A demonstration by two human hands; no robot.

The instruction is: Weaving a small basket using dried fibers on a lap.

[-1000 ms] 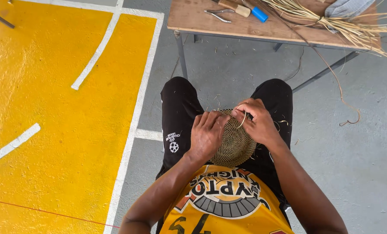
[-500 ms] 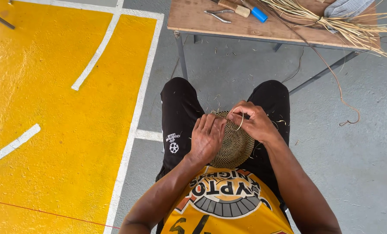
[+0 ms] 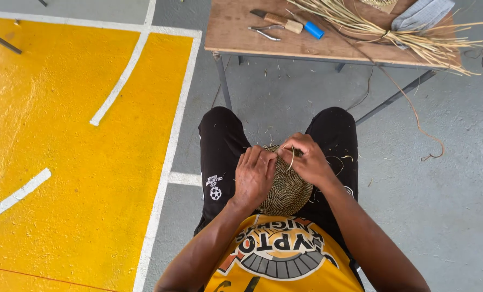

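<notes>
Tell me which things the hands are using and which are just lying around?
In use: round woven disc, thin straw strand, left hand, right hand.

Lying about on the wooden table: pliers, knife, blue-handled tool, straw bundle, grey cloth.

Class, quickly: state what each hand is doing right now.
Left hand: closed on the round woven disc, gripping its edge.
Right hand: fingers pinched on a thin fibre strand at the disc's rim.
</notes>
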